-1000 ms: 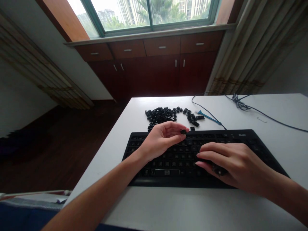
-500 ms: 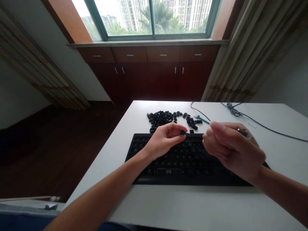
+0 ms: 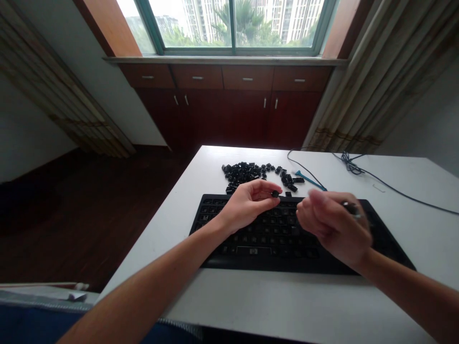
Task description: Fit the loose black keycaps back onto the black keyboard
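Note:
A small black keycap (image 3: 275, 194) is pinched between the thumb and fingers of my left hand (image 3: 247, 204), which hovers over the upper middle of a black keyboard (image 3: 233, 263). Many of the keyboard's key positions look bare, and an HP mark shows on its front strip. Over the keyboard's right half, my right hand (image 3: 333, 227) is curled closed and blurred by motion. A dark object with a shiny end (image 3: 351, 209) pokes out behind its knuckles; I cannot make out its kind. Behind the keyboard lies a pile of loose black keycaps (image 3: 245, 172).
On the white table (image 3: 272, 301) a thin blue tool (image 3: 311, 180) lies behind my right hand. A bundled black cable (image 3: 350, 165) runs along the right side, near a thin bent wire (image 3: 379, 188). Dark red cabinets (image 3: 244, 114) stand beyond the table.
My right hand has moved left, closer to my left hand, uncovering the keyboard's right end. My left hand keeps its pinch on the keycap. The view has shifted slightly.

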Demonstrator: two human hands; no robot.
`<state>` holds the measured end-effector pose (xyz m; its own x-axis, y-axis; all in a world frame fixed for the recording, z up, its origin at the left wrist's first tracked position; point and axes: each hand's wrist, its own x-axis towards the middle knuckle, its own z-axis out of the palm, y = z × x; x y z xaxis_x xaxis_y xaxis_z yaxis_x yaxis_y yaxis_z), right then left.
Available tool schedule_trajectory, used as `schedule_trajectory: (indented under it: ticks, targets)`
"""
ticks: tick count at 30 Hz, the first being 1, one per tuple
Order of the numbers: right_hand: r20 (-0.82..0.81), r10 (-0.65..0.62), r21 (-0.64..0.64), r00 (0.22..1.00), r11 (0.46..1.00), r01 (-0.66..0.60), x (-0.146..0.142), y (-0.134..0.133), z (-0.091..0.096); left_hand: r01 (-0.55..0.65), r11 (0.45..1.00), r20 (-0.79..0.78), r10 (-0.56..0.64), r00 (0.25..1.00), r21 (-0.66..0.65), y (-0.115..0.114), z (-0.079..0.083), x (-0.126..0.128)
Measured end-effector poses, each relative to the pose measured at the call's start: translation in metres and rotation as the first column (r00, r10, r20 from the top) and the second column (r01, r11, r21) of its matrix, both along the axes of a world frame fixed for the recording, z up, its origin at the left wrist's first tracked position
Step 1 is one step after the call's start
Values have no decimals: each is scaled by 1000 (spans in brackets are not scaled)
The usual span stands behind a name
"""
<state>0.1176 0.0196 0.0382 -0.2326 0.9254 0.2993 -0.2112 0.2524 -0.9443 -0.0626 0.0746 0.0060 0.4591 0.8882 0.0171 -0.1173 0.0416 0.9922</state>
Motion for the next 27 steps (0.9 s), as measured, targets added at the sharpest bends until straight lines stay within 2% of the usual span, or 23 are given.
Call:
schedule_trajectory:
  ticks: [2, 5, 11, 15, 17, 19, 20, 22, 24, 27]
  targets:
    - [73, -25, 21, 997, 1000, 23, 0, 3, -5, 4, 1000, 15, -4, 1000, -3, 0, 0, 0]
    - [68, -50, 33, 996, 998, 48, 3, 3, -9, 10, 1000, 28, -9, 1000, -16, 0, 1, 0]
    - [160, -26, 66, 987, 998, 15, 2, -1, -8, 20, 1000, 28, -20, 999, -21, -1, 1, 0]
    - [135, 14, 29, 991, 999, -18, 3, 6, 5, 24, 1000, 37, -23, 999, -10, 0, -2, -1]
    - [201, 1, 45, 980, 999, -11, 10, 10, 14, 25, 1000, 22, -25, 999, 2, 0, -3, -1]
    - [381, -79, 149, 921, 989, 23, 23, 12, 16, 23, 1000, 10, -23, 1000, 5, 0, -3, -2]
    - [489, -126, 239, 863, 971, 7, 31, 13, 14, 18, 1000, 8, -18, 1000, 4, -1, -2, -1]
    - [681, -191, 407, 707, 901, -150, 47, 12, 6, 13, 1000, 4, -13, 1000, -1, -1, -1, -1]
    - [795, -183, 446, 578, 822, -355, 62, 9, -5, 11, 1000, -8, -11, 1000, -5, -2, 0, -1]
    - [846, -181, 430, 502, 789, -440, 75, 5, -18, 19, 1000, -23, -19, 1000, -2, -1, 0, -1]
